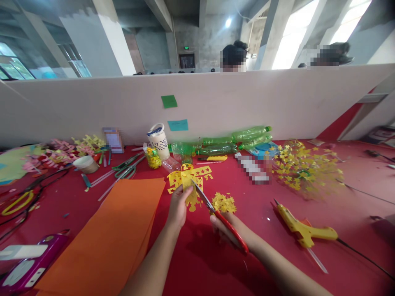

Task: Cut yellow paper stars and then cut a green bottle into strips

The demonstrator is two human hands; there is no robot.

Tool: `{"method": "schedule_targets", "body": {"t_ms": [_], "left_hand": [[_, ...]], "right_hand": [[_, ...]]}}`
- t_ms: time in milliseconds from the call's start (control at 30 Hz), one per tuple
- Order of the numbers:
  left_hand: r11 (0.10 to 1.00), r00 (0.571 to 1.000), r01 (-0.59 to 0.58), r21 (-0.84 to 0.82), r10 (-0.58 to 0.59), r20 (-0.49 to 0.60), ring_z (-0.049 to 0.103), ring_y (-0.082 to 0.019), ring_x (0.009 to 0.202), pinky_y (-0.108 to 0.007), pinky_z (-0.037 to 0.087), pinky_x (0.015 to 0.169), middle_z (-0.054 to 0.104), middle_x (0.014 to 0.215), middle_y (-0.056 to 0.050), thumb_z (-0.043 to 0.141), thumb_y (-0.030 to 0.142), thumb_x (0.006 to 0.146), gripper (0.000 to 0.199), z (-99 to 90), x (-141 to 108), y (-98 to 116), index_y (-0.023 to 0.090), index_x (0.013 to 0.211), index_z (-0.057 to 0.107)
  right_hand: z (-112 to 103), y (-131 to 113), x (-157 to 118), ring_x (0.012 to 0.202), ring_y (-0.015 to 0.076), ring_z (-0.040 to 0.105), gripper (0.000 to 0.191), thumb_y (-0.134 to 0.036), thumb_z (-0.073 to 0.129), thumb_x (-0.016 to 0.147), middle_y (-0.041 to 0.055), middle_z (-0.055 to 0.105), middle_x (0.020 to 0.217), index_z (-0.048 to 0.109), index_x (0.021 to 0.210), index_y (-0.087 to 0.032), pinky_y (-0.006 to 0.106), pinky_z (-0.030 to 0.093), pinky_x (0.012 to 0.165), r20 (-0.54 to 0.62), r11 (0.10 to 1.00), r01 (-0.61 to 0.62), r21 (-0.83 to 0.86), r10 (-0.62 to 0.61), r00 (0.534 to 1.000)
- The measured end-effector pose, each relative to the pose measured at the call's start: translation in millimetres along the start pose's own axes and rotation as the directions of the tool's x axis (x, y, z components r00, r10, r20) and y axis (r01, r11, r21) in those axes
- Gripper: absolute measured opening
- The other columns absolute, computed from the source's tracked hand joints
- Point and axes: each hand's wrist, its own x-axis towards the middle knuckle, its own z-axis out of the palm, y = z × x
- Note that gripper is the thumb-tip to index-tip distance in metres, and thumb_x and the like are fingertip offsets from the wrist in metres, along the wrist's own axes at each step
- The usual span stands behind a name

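Observation:
Pinched in my left hand (pixel 179 205) is a piece of yellow paper (pixel 188 185), held upright above the table. My right hand (pixel 228 228) grips a pair of red-handled scissors (pixel 212 209), fingers wrapped round the handles. The scissors' blades point up and left, with their tip at the paper's right edge. Beyond my left hand lie yellow paper offcuts (pixel 203 170) with star-shaped holes. A small heap of yellow paper stars (pixel 224 202) sits just past my right hand.
Orange sheets (pixel 108 230) lie at the left. On the right rest a yellow glue gun (pixel 305 230) and a spray of yellow stars (pixel 300 168). Green plastic bottles (pixel 220 149) and a white cup (pixel 158 142) stand along the partition (pixel 92 102). Green-handled scissors (pixel 126 168) lie behind the sheets.

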Motion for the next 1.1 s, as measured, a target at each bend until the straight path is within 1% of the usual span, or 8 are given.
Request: {"method": "schedule_targets", "body": {"t_ms": [133,267,367,567,733,933,1100], "left_hand": [[1.000,0.999,0.006,-0.002,-0.006,-0.033,0.068,-0.015,0.075,-0.022,0.049,0.066,0.074,0.084,-0.002,0.078,0.026,0.066,0.021,0.6,-0.5,-0.2,0.018,0.085,0.072],[1.000,1.000,0.023,-0.002,-0.023,-0.019,0.068,-0.015,0.077,-0.023,0.050,0.067,0.074,0.086,-0.003,0.078,0.026,0.068,0.022,1.4,-1.6,-0.1,0.018,0.088,0.072],[1.000,0.999,0.030,-0.007,-0.030,-0.034,0.068,-0.015,0.077,-0.022,0.050,0.065,0.074,0.086,-0.003,0.078,0.026,0.067,0.023,1.2,-1.3,-0.4,0.018,0.088,0.072],[0.999,0.998,0.043,-0.018,-0.044,-0.053,0.067,-0.013,0.074,-0.020,0.049,0.067,0.074,0.084,-0.002,0.080,0.026,0.065,0.024,1.1,-0.5,0.0,0.018,0.085,0.073],[0.999,0.998,0.040,-0.015,-0.041,-0.056,0.067,-0.013,0.074,-0.021,0.049,0.066,0.074,0.084,-0.002,0.081,0.027,0.064,0.023,2.0,-0.6,0.9,0.018,0.084,0.073],[0.999,0.997,0.038,-0.008,-0.039,-0.060,0.068,-0.014,0.076,-0.020,0.048,0.064,0.074,0.085,-0.002,0.081,0.027,0.065,0.023,-0.3,0.1,-0.8,0.019,0.084,0.073],[0.999,0.998,0.038,-0.008,-0.038,-0.052,0.068,-0.013,0.074,-0.021,0.048,0.063,0.074,0.083,-0.001,0.080,0.027,0.065,0.021,-1.3,0.7,-1.3,0.020,0.083,0.073]], "right_hand": [[-0.3,-0.3,0.1,0.037,0.0074,0.043,0.057,-0.071,0.046,0.082,-0.0061,0.043,0.042,0.049,0.064,-0.018,0.019,0.035,0.041,0.014,1.000,0.005,0.010,-0.005,1.000],[0.1,-0.5,0.0,0.035,0.0067,0.041,0.057,-0.072,0.045,0.082,-0.0071,0.041,0.041,0.048,0.064,-0.018,0.019,0.035,0.041,0.017,1.000,-0.007,0.021,0.007,1.000],[-0.5,-2.1,-0.8,0.035,0.0065,0.041,0.057,-0.072,0.045,0.081,-0.0075,0.040,0.040,0.048,0.065,-0.018,0.019,0.036,0.042,0.024,0.999,-0.002,0.036,0.001,1.000],[-2.2,-9.3,-5.1,0.035,0.0060,0.041,0.058,-0.074,0.047,0.079,-0.0062,0.045,0.045,0.048,0.067,-0.018,0.018,0.028,0.036,0.030,0.999,-0.021,0.028,0.021,0.999],[-0.2,-6.9,-3.0,0.035,0.0061,0.041,0.059,-0.074,0.045,0.081,-0.0068,0.043,0.042,0.049,0.066,-0.018,0.018,0.035,0.041,0.008,1.000,-0.006,0.016,0.006,1.000],[1.5,-3.4,0.2,0.031,0.0050,0.037,0.059,-0.073,0.043,0.083,-0.0060,0.043,0.042,0.048,0.063,-0.018,0.017,0.027,0.034,-0.007,0.999,-0.043,0.024,0.043,0.999],[1.2,-1.0,0.8,0.031,0.0044,0.036,0.059,-0.073,0.043,0.082,-0.0052,0.046,0.045,0.048,0.064,-0.017,0.017,0.024,0.031,-0.014,0.998,-0.060,0.036,0.061,0.998]]}}
